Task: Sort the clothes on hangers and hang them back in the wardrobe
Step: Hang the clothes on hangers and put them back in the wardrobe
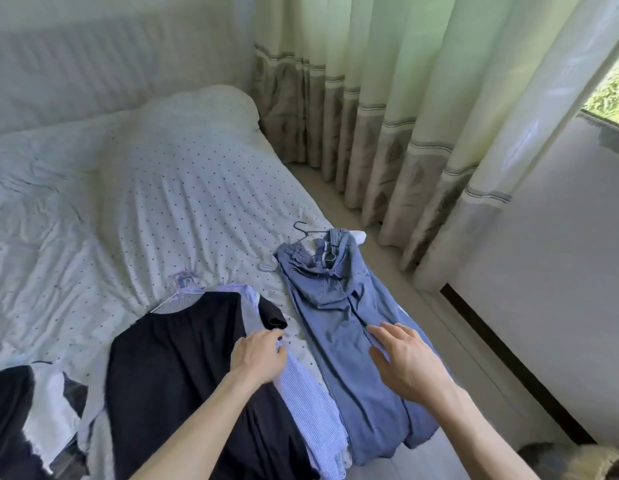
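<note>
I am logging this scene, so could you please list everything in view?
bed sheet: one, white with dark dots, left and centre
jeans: one, blue, sheet's right edge, on dark hanger
black garment: one, black, on pale hanger, over striped shirt
striped shirt: one, blue-white, between black garment and jeans
black-and-white cloth: one, lower left
curtains: one set, pale green, grey patterned band, right
left hand: one, fingers curled on striped shirt
right hand: one, flat on jeans

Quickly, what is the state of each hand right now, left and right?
Left hand: fingers curled, gripping the edge of the striped shirt.
Right hand: open, fingers straight, resting on the blue jeans.
</note>
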`<state>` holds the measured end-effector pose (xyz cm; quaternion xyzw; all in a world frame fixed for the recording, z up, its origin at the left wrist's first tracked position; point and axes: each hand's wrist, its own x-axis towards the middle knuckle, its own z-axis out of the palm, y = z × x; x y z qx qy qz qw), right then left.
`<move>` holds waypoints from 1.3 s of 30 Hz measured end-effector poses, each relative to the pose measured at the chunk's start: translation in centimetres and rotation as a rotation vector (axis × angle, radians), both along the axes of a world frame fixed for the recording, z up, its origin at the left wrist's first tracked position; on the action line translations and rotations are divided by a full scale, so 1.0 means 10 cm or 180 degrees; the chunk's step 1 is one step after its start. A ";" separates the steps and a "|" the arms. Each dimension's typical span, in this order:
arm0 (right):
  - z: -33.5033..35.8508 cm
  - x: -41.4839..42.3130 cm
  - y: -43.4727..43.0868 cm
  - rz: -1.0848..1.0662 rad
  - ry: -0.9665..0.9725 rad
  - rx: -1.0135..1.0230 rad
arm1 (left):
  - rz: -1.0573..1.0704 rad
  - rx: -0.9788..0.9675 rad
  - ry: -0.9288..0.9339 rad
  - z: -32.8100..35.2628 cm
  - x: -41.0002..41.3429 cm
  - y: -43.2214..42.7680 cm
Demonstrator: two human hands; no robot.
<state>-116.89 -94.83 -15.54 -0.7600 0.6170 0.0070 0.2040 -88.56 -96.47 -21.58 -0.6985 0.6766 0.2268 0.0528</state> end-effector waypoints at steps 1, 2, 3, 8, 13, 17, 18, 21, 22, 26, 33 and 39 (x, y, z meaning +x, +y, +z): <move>-0.09 0.02 -0.18 -0.0024 0.0043 0.0082 | -0.0010 0.0037 -0.0018 -0.07 0.03 -0.18; -0.19 0.05 -0.37 -0.0050 0.0080 0.0158 | -0.0023 0.0074 -0.0042 -0.14 0.06 -0.39; -0.30 0.07 -0.56 -0.0048 0.0101 0.0230 | -0.0033 0.0124 -0.0082 -0.23 0.09 -0.59; -0.90 0.24 -1.35 -0.0094 0.0296 0.0876 | -0.0177 0.0596 -0.0467 -0.79 0.25 -1.57; -1.64 0.44 -1.85 -0.0248 0.0479 0.1486 | -0.0260 0.0918 -0.0636 -1.42 0.40 -2.39; -2.19 0.51 -2.01 -0.0488 0.0521 0.1813 | -0.0083 0.1030 -0.0387 -1.86 0.47 -2.98; -2.31 0.52 -2.02 -0.0527 0.0549 0.1828 | -0.0018 0.1006 -0.0335 -1.97 0.48 -3.14; -2.61 0.57 -1.91 -0.0566 0.0627 0.1799 | 0.0245 0.0791 -0.0103 -2.26 0.51 -3.55; -2.68 0.58 -1.87 -0.0571 0.0656 0.1746 | 0.0353 0.0693 -0.0018 -2.35 0.52 -3.66; -2.92 0.57 -1.69 -0.0719 0.0650 0.1708 | 0.0635 0.0704 0.0043 -2.61 0.55 -3.86; -2.75 0.51 -1.83 -0.0760 0.0408 0.1856 | 0.1140 0.0354 0.0608 -2.42 0.60 -3.87; -2.13 0.54 -1.94 -0.1377 -0.0595 0.2115 | 0.0964 -0.0075 0.1267 -1.58 0.28 -3.34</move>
